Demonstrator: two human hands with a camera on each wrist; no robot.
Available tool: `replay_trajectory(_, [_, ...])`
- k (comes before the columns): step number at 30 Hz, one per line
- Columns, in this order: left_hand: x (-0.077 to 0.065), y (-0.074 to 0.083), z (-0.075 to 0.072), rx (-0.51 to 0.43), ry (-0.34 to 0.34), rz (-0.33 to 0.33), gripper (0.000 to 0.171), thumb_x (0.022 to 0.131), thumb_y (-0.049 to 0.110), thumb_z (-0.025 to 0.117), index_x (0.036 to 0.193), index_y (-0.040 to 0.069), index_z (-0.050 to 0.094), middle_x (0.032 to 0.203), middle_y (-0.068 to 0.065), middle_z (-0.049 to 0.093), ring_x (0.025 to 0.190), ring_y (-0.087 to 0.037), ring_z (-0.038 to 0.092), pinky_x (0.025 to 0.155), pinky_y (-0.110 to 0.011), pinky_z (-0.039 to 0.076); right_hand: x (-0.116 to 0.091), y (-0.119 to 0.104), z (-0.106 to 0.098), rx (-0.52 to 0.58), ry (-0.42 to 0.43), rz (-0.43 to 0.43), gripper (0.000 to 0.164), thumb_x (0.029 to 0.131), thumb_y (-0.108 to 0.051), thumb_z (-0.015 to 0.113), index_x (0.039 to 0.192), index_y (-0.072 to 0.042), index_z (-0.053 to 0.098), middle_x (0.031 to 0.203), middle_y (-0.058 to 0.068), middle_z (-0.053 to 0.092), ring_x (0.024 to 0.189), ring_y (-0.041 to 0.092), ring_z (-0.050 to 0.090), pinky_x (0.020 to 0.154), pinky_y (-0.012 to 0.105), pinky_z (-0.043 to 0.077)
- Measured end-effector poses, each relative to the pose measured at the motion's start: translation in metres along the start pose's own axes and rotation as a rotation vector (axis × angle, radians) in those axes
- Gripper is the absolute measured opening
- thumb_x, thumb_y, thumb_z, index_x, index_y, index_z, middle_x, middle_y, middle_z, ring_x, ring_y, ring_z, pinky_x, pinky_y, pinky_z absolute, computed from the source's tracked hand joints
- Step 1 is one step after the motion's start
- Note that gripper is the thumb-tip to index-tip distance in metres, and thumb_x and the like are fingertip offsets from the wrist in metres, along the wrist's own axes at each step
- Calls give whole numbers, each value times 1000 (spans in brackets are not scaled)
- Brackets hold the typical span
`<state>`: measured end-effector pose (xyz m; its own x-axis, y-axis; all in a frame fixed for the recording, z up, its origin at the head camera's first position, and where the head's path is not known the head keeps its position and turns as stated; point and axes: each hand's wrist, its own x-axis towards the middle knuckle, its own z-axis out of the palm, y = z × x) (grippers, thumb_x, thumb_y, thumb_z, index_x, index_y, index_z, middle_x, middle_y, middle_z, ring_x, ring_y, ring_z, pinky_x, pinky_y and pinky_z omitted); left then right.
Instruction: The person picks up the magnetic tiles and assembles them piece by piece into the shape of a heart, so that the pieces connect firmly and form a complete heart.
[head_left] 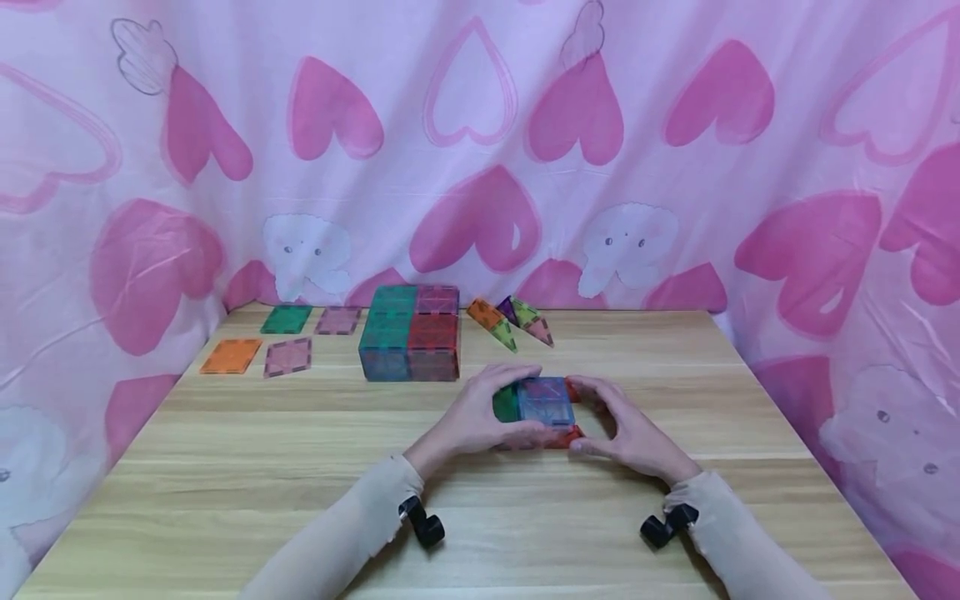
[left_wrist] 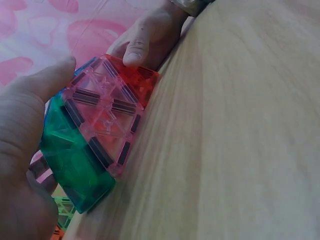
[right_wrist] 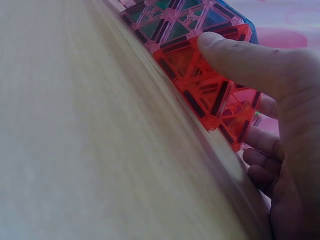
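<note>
A small structure of see-through magnetic tiles (head_left: 546, 400) sits on the table in front of me, with a blue square on top. In the left wrist view it shows a sloping green side (left_wrist: 75, 155) and pink triangle tiles (left_wrist: 107, 105) on the near face. My left hand (head_left: 487, 412) grips its left end, thumb in front and fingers behind. At the other end, my right hand (head_left: 622, 429) holds the red triangle tiles (right_wrist: 207, 85); its thumb lies on the near red face and its fingers reach round the back. Some fingers of both hands are partly hidden.
A larger box of green, red and blue magnetic tiles (head_left: 411, 333) stands behind and to the left. Flat orange (head_left: 231, 357), green (head_left: 287, 319) and pink tiles (head_left: 288, 357) lie farther left. Slim coloured tiles (head_left: 491, 323) lie near the back edge, before a pink heart-patterned curtain (head_left: 480, 217).
</note>
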<state>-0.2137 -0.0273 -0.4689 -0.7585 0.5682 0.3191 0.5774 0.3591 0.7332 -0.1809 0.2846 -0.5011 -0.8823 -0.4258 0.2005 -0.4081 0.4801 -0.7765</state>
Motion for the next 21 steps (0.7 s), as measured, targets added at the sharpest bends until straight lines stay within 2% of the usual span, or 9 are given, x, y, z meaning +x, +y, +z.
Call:
replay_trajectory(3, [-3, -2, -3, 13, 32, 71, 89, 90, 46, 94, 167, 37, 50, 169, 10, 52, 158, -17, 44, 128, -61, 39, 0, 1, 0, 13, 1, -1, 96, 92, -33, 95, 171, -32, 39, 169, 1, 44, 157, 27, 42, 125, 15, 32])
replay_trajectory(7, [-11, -5, -20, 35, 112, 225, 90, 90, 35, 95, 168, 27, 50, 169, 4, 53, 158, -19, 46, 128, -56, 41, 0, 2, 0, 10, 1, -10, 96, 92, -32, 94, 171, -30, 39, 169, 2, 44, 157, 28, 42, 125, 16, 32])
replay_trajectory(10, [-21, -13, -38, 31, 213, 343, 83, 88, 24, 95, 161, 16, 58, 161, -5, 61, 149, -23, 55, 119, -47, 52, -1, 2, 0, 6, 6, -18, 96, 93, -31, 94, 171, -29, 39, 169, 3, 44, 156, 31, 43, 125, 15, 32])
replay_trajectory(13, [-37, -31, -56, 43, 342, 443, 68, 85, 15, 92, 148, 7, 68, 144, -10, 72, 133, -28, 65, 110, -38, 56, -1, 2, 0, 9, 8, -20, 95, 93, -30, 94, 171, -29, 40, 169, 4, 45, 156, 32, 43, 124, 14, 32])
replay_trajectory(15, [-49, -44, -70, 68, 429, 469, 59, 83, 12, 90, 139, 6, 74, 132, -11, 77, 122, -29, 68, 107, -33, 54, -1, 2, 0, 9, 8, -22, 95, 93, -30, 94, 171, -29, 40, 169, 4, 45, 156, 32, 43, 123, 14, 31])
replay_trajectory(17, [-62, -56, -85, 109, 506, 464, 51, 82, 13, 87, 131, 4, 77, 123, -12, 79, 115, -30, 69, 108, -29, 52, -1, 2, 0, 11, 7, -26, 94, 93, -29, 94, 171, -29, 40, 169, 5, 45, 156, 33, 43, 123, 14, 32])
replay_trajectory(21, [-88, -80, -122, 190, 635, 361, 50, 81, 13, 86, 128, 1, 77, 119, -15, 79, 111, -28, 69, 102, -26, 52, 0, 3, 1, 2, 11, -32, 94, 94, -30, 94, 171, -27, 40, 169, 6, 46, 154, 33, 44, 123, 14, 33])
